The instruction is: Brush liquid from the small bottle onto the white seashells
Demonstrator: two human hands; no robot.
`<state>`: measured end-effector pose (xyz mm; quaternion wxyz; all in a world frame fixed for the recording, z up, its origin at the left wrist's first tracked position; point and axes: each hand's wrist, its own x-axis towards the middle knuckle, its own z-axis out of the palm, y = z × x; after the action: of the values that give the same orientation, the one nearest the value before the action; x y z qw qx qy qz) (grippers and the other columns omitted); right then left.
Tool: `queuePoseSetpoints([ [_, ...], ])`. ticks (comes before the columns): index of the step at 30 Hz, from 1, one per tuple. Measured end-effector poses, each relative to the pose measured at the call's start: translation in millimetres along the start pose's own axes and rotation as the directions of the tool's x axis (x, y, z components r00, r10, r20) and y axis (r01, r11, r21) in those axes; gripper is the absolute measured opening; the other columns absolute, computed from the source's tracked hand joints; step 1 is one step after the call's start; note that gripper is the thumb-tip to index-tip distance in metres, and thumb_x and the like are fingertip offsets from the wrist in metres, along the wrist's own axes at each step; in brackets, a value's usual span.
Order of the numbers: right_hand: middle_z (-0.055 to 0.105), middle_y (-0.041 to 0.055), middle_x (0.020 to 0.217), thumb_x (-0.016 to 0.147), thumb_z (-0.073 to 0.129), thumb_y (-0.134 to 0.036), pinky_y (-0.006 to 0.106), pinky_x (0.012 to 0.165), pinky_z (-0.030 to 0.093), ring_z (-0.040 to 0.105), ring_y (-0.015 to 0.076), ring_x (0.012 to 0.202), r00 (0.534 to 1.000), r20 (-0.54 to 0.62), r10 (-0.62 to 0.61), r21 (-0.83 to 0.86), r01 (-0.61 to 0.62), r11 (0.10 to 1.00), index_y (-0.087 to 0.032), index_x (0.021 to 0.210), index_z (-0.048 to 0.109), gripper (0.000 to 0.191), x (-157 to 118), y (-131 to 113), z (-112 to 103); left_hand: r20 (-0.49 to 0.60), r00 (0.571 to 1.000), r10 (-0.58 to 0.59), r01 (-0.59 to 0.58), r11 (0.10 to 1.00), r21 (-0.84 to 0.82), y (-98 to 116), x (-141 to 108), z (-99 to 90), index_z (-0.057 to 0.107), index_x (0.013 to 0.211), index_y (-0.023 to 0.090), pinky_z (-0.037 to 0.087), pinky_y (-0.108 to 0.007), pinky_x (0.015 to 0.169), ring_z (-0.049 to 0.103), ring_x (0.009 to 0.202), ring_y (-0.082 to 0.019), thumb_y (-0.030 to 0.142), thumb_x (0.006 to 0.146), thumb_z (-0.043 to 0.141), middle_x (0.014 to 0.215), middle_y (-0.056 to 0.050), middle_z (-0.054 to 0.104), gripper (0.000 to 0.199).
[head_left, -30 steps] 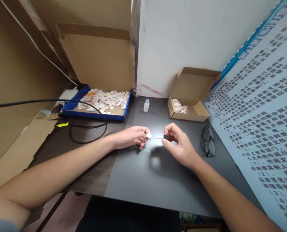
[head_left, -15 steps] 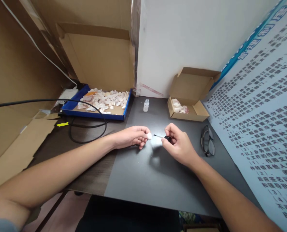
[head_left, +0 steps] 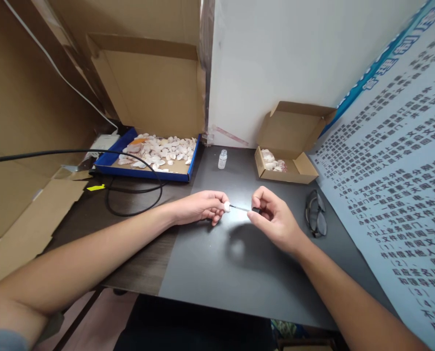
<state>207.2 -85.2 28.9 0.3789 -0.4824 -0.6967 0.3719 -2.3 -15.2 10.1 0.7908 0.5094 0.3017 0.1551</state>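
Observation:
Between the thumb and fingers of my left hand (head_left: 206, 207) is a small white shell (head_left: 227, 206). My right hand (head_left: 270, 212) pinches the black cap of a thin brush (head_left: 241, 209). The brush's dark tip points left and appears to touch the shell. Farther back on the dark table stands a small clear glass bottle (head_left: 222, 159), upright with its cap off. Behind my left hand, a blue-edged box (head_left: 144, 172) holds many pale shells (head_left: 169, 148).
At the back right, an open cardboard box (head_left: 288, 174) contains a few shells (head_left: 273, 162). Folded glasses (head_left: 316, 213) lie right of my right hand. A black cable (head_left: 133, 214) loops on the left, near a yellow tag (head_left: 95, 187). A printed poster (head_left: 393, 161) covers the right side.
The brush tip, apart from the shell before, now reaches it. The brush has turned slightly in my right hand. My left hand has hardly moved.

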Motion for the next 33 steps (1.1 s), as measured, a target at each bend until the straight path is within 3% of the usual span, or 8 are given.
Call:
queuePoseSetpoints([
  [3,0.032,-0.0085,0.062,0.081,0.057,-0.026,0.023,0.047,0.023,0.027,0.0081,0.05,0.999,0.037,0.002,-0.024,-0.001,1.0,-0.024,0.078,0.037,0.02,0.4,0.1,0.0,0.007,1.0,0.004,-0.004,1.0,-0.004,-0.2,0.1,-0.3,0.056,0.082,0.016,0.042,-0.024,0.06,0.051,0.058,-0.009,0.024,0.074,0.066,0.065,0.003,0.054,0.015],
  [8,0.025,-0.0102,0.058,0.078,0.058,-0.02,0.024,0.048,0.019,0.021,0.0081,0.049,0.996,-0.083,-0.026,-0.196,0.009,0.981,-0.024,0.075,0.035,0.024,1.5,2.5,1.0,0.011,1.0,0.0,0.0,1.0,0.005,0.2,-0.2,-0.1,0.055,0.081,0.016,0.042,-0.024,0.06,0.051,0.057,-0.009,0.024,0.075,0.066,0.065,0.003,0.054,0.015],
  [15,0.034,-0.0086,0.064,0.082,0.058,-0.021,0.022,0.047,0.024,0.028,0.0076,0.05,0.997,0.069,-0.027,-0.006,0.028,1.0,-0.024,0.079,0.037,0.021,-3.3,-2.1,-0.4,0.006,1.0,0.001,-0.001,1.0,0.009,-0.4,0.1,-0.4,0.056,0.082,0.016,0.042,-0.024,0.06,0.051,0.057,-0.009,0.025,0.075,0.066,0.065,0.003,0.053,0.015],
  [33,0.037,-0.0068,0.066,0.081,0.058,-0.02,0.023,0.053,0.031,0.036,0.0105,0.057,0.979,0.202,-0.02,-0.002,0.021,1.0,-0.023,0.083,0.041,0.017,-4.1,0.1,1.6,0.011,1.0,-0.007,0.007,0.999,0.037,0.5,-0.6,-0.7,0.057,0.081,0.016,0.043,-0.023,0.061,0.052,0.058,-0.009,0.025,0.073,0.066,0.067,0.003,0.054,0.014],
])
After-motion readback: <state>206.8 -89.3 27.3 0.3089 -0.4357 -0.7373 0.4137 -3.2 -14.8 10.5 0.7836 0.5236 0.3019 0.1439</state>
